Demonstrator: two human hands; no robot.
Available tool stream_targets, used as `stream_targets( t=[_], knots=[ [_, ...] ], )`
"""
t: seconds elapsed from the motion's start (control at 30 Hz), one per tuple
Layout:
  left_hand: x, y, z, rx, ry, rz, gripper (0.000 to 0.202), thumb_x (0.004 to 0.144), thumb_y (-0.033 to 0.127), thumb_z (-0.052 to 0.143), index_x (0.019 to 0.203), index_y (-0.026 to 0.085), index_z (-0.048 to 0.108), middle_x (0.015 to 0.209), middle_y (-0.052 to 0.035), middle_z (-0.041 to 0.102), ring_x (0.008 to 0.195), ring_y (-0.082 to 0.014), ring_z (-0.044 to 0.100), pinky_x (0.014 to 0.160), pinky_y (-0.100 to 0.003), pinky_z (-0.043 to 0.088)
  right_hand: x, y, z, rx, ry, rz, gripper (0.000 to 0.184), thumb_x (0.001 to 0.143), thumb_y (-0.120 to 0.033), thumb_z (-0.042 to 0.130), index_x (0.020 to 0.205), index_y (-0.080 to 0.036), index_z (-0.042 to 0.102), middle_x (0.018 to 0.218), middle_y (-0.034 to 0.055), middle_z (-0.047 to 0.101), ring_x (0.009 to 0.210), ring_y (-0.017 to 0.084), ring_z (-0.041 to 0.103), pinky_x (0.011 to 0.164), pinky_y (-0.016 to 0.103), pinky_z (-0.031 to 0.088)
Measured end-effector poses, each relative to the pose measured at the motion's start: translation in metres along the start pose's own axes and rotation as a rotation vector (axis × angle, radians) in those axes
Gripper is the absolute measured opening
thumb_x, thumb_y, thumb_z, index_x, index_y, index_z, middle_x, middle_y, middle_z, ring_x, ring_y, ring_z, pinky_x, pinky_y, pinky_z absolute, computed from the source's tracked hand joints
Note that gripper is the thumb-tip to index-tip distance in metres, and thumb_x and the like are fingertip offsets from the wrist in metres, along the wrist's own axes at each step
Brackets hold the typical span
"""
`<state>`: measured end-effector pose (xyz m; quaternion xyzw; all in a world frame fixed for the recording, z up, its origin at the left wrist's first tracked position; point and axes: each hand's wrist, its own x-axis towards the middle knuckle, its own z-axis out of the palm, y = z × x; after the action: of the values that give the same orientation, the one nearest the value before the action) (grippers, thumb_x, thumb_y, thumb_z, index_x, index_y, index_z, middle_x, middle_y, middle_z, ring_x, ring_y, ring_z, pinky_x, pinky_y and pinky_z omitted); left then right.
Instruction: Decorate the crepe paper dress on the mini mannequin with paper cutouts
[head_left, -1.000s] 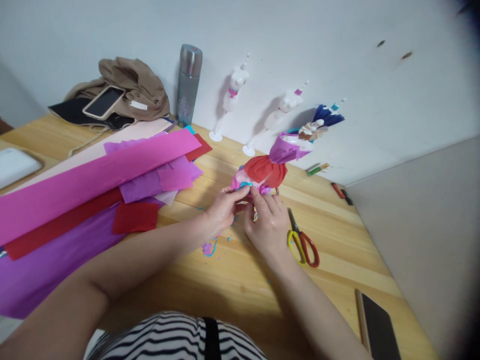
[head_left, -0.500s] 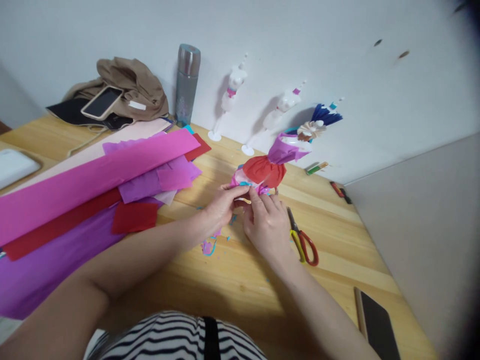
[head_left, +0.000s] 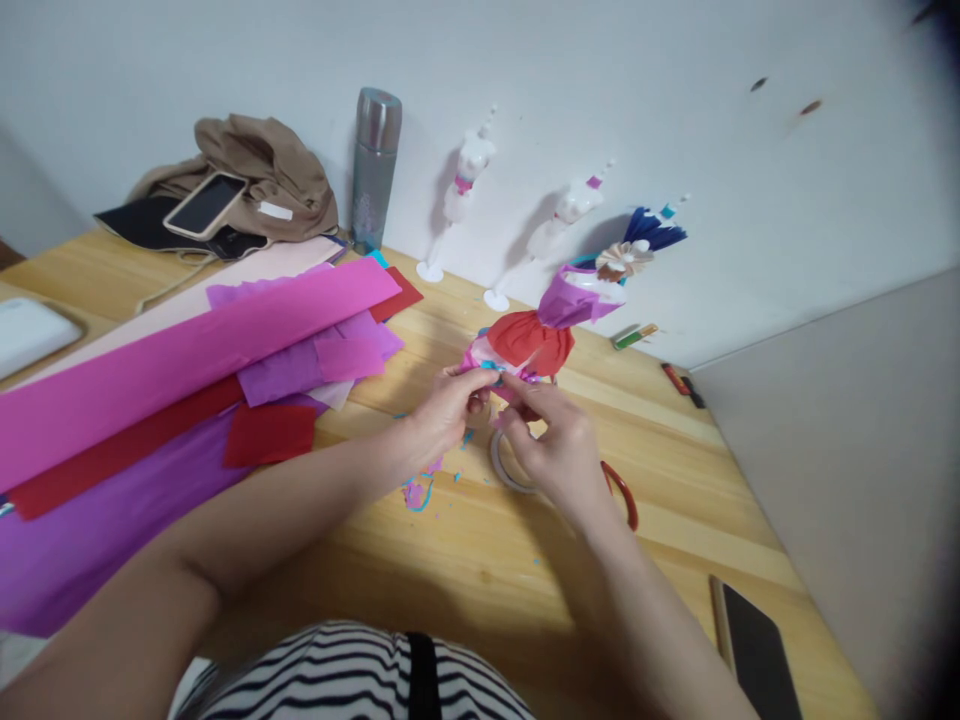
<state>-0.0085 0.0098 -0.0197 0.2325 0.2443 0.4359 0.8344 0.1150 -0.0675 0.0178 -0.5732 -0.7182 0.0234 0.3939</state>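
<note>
A doll-sized dress form wears a paper dress with a purple top [head_left: 566, 300], a red crepe paper layer [head_left: 531, 341] and a pink paper skirt [head_left: 475, 352] with bits of blue at its lower edge. My left hand [head_left: 452, 408] pinches that lower edge between thumb and fingers. At the same edge, the index fingertip of my right hand [head_left: 561, 437] touches the paper close to my left thumb, its thumb held apart below. Under my right hand lies a roll of tape [head_left: 504, 462], partly covered. My right wrist hides most of the scissors, whose red handle [head_left: 624, 495] shows.
Sheets of pink paper [head_left: 195, 345], purple and red paper spread over the left side. Paper scraps [head_left: 415, 495] lie before my hands. Behind stand a grey flask [head_left: 373, 175] and two white dress forms [head_left: 474, 160]. A dark phone-like slab [head_left: 757, 655] rests at right.
My right hand has shifted slightly right and its thumb has come away from the index finger. The tape roll now shows beneath it, while the scissors are more covered. My left hand stays put.
</note>
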Motion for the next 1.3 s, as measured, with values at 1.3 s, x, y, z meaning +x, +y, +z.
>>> stream_targets(
  t=[1.3],
  knots=[
    [-0.009, 0.001, 0.002, -0.12, -0.053, -0.07, 0.027, 0.06, 0.025, 0.095, 0.076, 0.016, 0.075, 0.07, -0.0009, 0.069, 0.065, -0.0104, 0.057, 0.061, -0.025, 0.038, 0.008, -0.001, -0.01, -0.446, 0.062, -0.374, 0.031, 0.095, -0.009, 0.053, 0.117, -0.011, 0.074, 0.081, 0.0116, 0.071, 0.073, 0.025, 0.059, 0.066, 0.038, 0.052]
  ],
)
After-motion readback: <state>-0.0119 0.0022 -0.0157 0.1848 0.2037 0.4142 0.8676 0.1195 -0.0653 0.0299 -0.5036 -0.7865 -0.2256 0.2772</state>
